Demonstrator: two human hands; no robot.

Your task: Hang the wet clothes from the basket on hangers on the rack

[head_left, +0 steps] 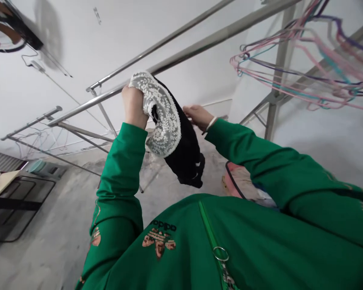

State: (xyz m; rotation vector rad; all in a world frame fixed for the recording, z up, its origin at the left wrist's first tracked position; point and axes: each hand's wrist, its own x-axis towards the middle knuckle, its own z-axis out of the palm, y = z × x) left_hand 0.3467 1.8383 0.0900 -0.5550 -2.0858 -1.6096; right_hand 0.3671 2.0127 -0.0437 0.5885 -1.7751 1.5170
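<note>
A black garment with a wide white lace collar (166,121) hangs in front of me, below the metal rail. My left hand (134,105) is closed around the collar's left side, close to the rail. On the other side, my right hand (202,117) has its fingers closed at the edge of the black cloth (184,151). Part of those fingers is hidden, and a pale band circles that wrist. The garment's lower end dangles bunched over the floor.
A metal drying rack's rail (199,46) crosses behind the garment. Pink, blue and purple hangers (302,68) hang at the upper right. A basket (234,181) with cloth stands low on the right, a table (1,187) at the far left. A fan (6,28) is at the upper left.
</note>
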